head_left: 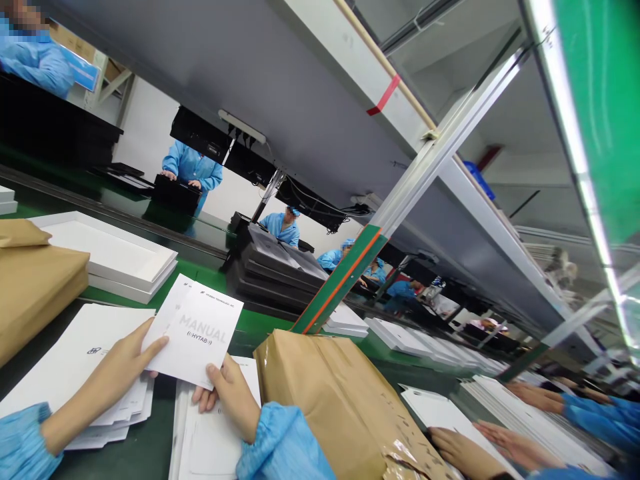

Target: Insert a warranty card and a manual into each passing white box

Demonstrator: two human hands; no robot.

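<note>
A white booklet printed "MANUAL" (197,330) is held up between both my hands above the green work surface. My left hand (115,373) grips its left edge with fingers over the front. My right hand (233,397) pinches its lower right corner, thumb on top. Under my left hand lies a stack of white printed sheets (65,363). Another pile of white sheets (210,443) lies beneath my right hand. Both my sleeves are blue.
A brown paper package (340,400) sits right of my right hand, another (35,287) at the left edge. White box lids (107,253) and black trays (273,273) lie beyond. A co-worker's hands (480,450) work at the lower right; more people in blue stand along the line.
</note>
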